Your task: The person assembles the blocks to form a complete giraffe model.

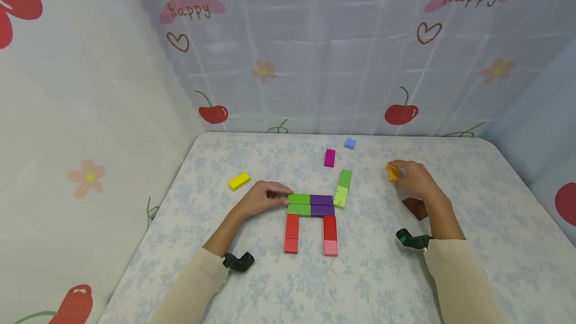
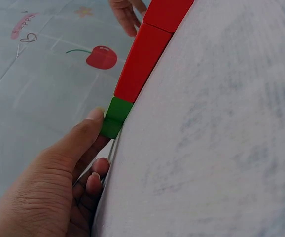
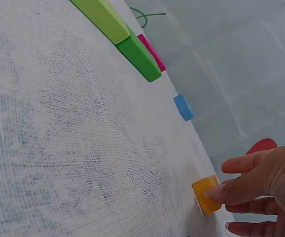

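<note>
My left hand (image 1: 264,198) is at the left end of two stacked-side-by-side green blocks (image 1: 299,204), thumb and index finger pinching the far one; the left wrist view shows the thumb on a green block (image 2: 115,118). Two purple blocks (image 1: 321,205) adjoin the green ones on the right. Red blocks (image 1: 292,226) form a leg below on the left; a red block (image 1: 330,226) and a pink block (image 1: 330,248) form the other. Off to the right, my right hand (image 1: 415,179) pinches an orange block (image 3: 206,194), its far side hidden by fingers.
Beside the purple blocks lie a lime block (image 1: 340,197) and a green block (image 1: 345,178). Farther back are a magenta block (image 1: 330,158) and a blue block (image 1: 350,143). A yellow block (image 1: 239,181) sits left; a brown block (image 1: 415,208) lies under the right wrist.
</note>
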The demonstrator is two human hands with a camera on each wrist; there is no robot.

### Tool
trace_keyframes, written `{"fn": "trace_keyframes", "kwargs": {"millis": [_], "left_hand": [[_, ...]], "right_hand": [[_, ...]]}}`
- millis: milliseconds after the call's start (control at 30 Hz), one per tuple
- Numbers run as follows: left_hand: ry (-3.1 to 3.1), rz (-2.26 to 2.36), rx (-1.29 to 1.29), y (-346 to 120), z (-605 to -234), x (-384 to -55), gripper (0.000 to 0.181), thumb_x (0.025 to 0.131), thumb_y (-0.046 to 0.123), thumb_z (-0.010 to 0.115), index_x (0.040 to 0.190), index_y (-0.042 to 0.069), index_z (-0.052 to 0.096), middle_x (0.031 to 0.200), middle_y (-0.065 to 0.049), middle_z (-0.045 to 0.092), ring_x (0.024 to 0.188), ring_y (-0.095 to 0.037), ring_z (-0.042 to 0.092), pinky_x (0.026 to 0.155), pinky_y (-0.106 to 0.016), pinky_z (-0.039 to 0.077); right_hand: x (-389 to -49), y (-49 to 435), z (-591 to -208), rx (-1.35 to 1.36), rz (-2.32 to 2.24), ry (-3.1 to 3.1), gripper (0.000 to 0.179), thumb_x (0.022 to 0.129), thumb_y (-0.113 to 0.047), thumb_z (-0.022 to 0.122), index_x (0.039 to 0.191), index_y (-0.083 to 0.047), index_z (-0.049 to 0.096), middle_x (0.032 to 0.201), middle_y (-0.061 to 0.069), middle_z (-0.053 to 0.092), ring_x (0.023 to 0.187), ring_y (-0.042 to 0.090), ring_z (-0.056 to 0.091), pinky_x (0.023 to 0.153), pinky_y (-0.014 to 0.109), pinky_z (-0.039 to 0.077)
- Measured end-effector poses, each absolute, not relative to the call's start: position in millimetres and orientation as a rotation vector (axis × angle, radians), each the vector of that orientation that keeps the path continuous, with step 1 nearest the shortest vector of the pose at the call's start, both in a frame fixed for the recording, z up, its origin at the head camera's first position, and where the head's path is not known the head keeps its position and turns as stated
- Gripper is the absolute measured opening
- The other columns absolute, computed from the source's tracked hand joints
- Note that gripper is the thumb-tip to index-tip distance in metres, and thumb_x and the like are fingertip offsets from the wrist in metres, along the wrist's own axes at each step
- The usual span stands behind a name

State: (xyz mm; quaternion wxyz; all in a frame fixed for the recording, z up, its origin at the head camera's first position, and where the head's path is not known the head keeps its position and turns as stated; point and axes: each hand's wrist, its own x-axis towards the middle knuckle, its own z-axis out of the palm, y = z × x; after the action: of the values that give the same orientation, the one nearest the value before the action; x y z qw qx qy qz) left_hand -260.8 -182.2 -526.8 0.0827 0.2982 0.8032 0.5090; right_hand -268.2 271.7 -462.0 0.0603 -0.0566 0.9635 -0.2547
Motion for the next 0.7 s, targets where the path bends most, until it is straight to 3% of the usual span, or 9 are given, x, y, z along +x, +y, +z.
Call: {"fn": "trace_keyframes", "kwargs": {"millis": [233, 700], "left_hand": [[2.388, 1.521, 0.913, -180.6, -522.9, -259.9, 0.029, 0.090, 0.005, 0.077, 0.119, 0.001, 0.075, 0.116, -0.013, 0.073, 0.067, -0.016, 0.048, 0.060, -0.022, 0.039], [2.391, 1.525, 0.908, -183.4, -528.6, -261.2, 0.027, 0.089, 0.018, 0.081, 0.117, 0.018, 0.079, 0.114, 0.003, 0.074, 0.068, -0.015, 0.051, 0.061, -0.024, 0.042]], "right_hand": [[-267.2, 273.2, -462.2, -0.197, -0.779, 2.930, 0.056, 0.089, 0.006, 0.066, 0.143, 0.007, 0.051, 0.147, 0.035, 0.042, 0.133, 0.054, 0.039, 0.107, 0.067, 0.034], [-266.2, 272.2, -469.9, -0.228, -0.758, 3.016, 0.054, 0.091, -0.013, 0.078, 0.136, 0.007, 0.058, 0.131, 0.034, 0.057, 0.116, 0.049, 0.054, 0.099, 0.062, 0.045]]}}
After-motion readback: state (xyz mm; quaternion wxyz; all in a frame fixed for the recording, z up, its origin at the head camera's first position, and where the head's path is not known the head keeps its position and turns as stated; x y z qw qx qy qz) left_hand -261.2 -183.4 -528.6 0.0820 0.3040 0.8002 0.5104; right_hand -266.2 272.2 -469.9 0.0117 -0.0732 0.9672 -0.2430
